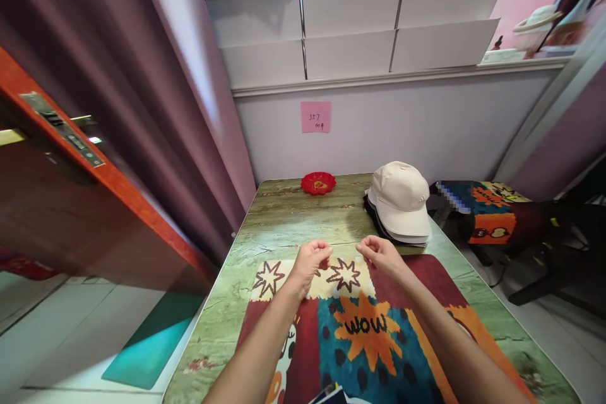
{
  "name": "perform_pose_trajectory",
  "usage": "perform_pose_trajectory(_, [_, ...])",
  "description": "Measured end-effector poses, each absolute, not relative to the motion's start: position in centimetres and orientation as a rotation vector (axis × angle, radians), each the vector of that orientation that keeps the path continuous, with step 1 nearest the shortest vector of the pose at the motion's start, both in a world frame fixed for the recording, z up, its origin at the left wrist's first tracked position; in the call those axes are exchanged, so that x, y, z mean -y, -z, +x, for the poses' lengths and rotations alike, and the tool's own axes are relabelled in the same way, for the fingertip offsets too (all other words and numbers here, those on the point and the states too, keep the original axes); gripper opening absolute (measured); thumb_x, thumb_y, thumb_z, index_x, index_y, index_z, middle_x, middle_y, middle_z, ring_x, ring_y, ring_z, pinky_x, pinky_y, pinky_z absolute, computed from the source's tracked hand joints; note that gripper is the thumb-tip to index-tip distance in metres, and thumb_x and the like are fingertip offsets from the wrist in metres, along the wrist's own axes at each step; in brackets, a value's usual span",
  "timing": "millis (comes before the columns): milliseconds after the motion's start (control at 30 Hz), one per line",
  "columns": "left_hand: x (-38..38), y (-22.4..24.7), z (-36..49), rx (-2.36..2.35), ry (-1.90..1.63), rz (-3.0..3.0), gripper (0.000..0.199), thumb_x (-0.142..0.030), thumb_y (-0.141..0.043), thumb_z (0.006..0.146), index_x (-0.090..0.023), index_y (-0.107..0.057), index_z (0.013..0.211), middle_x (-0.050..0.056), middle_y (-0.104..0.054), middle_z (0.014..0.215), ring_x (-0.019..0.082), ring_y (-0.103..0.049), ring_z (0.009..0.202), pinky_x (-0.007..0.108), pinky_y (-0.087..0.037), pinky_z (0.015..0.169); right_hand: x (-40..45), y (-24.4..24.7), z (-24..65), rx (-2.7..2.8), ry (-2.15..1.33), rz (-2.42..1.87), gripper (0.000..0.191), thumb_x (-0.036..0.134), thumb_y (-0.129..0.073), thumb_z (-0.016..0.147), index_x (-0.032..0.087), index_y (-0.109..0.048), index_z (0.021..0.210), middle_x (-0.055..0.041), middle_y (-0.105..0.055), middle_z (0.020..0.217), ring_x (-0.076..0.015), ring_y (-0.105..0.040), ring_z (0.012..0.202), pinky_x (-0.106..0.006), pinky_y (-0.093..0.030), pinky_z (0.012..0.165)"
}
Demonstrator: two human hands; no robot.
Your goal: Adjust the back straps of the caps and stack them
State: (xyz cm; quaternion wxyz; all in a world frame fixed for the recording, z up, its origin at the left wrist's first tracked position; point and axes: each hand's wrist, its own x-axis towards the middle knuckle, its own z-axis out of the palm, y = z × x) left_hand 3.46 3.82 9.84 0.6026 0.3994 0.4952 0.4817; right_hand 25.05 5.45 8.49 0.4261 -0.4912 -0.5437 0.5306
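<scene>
Both hands are raised over the colourful mat point(312, 328), with a gap between them. My left hand point(313, 260) is closed, thumb and fingertips pressed together. Facing it, my right hand point(379, 254) is pinched the same way. Whatever either pinch holds, if anything, is too small to make out. A stack of caps with a cream cap point(400, 192) on top sits just beyond my right hand. The red scalloped dish point(319, 183) lies near the table's back edge. At the bottom edge, a dark and white object point(334, 394) is partly cut off.
The green wood-patterned table point(203, 334) meets a wall with a pink note point(316, 117). An orange-edged door point(156, 214) and purple curtain stand left. A stool point(495, 211) with a patterned cover is at the right, and a teal mat point(156, 338) lies on the floor.
</scene>
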Motion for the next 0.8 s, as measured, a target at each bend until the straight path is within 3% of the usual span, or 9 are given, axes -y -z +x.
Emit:
perform_pose_trajectory(67, [-4.5, -12.3, 4.0, -1.14, -1.13, 1.055, 0.025, -0.032, -0.077, 0.073, -0.014, -0.067, 0.087, -0.002, -0.059, 0.061, 0.01, -0.052, 0.053, 0.024, -0.039, 0.057, -5.9, -11.5, 23.6, 1.583, -1.115, -1.246, 0.035, 0.052, -0.067, 0.083, 0.019, -0.06, 0.074, 0.0043, -0.055, 0.053, -0.0113, -0.046, 0.047, -0.023, -0.032, 0.049])
perform_pose_trajectory(133, [-4.9, -14.9, 4.3, -1.162, -1.173, 1.227, 0.036, -0.028, -0.072, 0.076, -0.016, -0.068, 0.109, -0.004, -0.058, 0.059, 0.012, -0.051, 0.054, 0.026, -0.041, 0.061, -6.1, -14.6, 22.5, 1.761, -0.792, -1.297, 0.024, 0.043, -0.062, 0.087, 0.02, -0.068, 0.093, 0.0033, -0.059, 0.058, -0.0138, -0.049, 0.052, -0.025, -0.033, 0.054])
perform_pose_trajectory(233, [-4.7, -18.1, 4.4, -1.224, -1.32, 1.481, 0.069, -0.016, -0.072, 0.073, -0.023, -0.056, 0.139, -0.005, -0.061, 0.064, 0.016, -0.055, 0.063, 0.028, -0.044, 0.075, -5.8, -18.4, 21.0, 1.854, -0.386, -1.342, 0.056, 0.034, -0.066, 0.083, 0.024, -0.056, 0.137, 0.0016, -0.066, 0.069, -0.0177, -0.054, 0.059, -0.027, -0.034, 0.06])
perform_pose_trajectory(300, [-4.4, -19.5, 4.6, -1.274, -1.431, 1.528, 0.076, -0.012, -0.074, 0.071, -0.026, -0.054, 0.143, -0.002, -0.064, 0.072, 0.02, -0.061, 0.077, 0.028, -0.044, 0.087, -5.5, -19.8, 20.1, 1.861, -0.213, -1.355, 0.07, 0.029, -0.066, 0.082, 0.023, -0.044, 0.149, -0.0025, -0.068, 0.077, -0.0204, -0.055, 0.063, -0.029, -0.037, 0.063])
perform_pose_trajectory(433, [-4.4, -20.0, 5.0, -1.314, -1.589, 1.392, 0.07, -0.007, -0.072, 0.071, -0.024, -0.059, 0.138, 0.005, -0.069, 0.096, 0.031, -0.059, 0.115, 0.03, -0.037, 0.105, -5.7, -19.9, 19.1, 1.822, 0.007, -1.367, 0.072, 0.017, -0.055, 0.085, 0.018, -0.037, 0.155, -0.0094, -0.065, 0.08, -0.0252, -0.056, 0.072, -0.034, -0.042, 0.069])
perform_pose_trajectory(500, [-4.8, -19.5, 5.0, -1.322, -1.631, 1.35, 0.067, -0.007, -0.069, 0.073, -0.024, -0.06, 0.137, 0.008, -0.069, 0.106, 0.033, -0.055, 0.125, 0.032, -0.035, 0.108, -6.3, -19.2, 19.0, 1.814, 0.08, -1.412, 0.072, 0.014, -0.049, 0.087, 0.017, -0.034, 0.157, -0.0105, -0.064, 0.079, -0.0256, -0.055, 0.071, -0.036, -0.043, 0.07])
perform_pose_trajectory(800, [-6.4, -17.2, 4.8, -1.572, -1.539, 1.649, 0.073, -0.007, -0.063, 0.079, -0.021, -0.048, 0.15, 0.014, -0.068, 0.111, 0.034, -0.063, 0.113, 0.038, -0.039, 0.106, -8.2, -16.6, 19.6, 1.888, 0.24, -1.603, 0.08, 0.005, -0.038, 0.088, 0.012, -0.012, 0.163, -0.0122, -0.065, 0.078, -0.0259, -0.059, 0.069, -0.036, -0.044, 0.064])
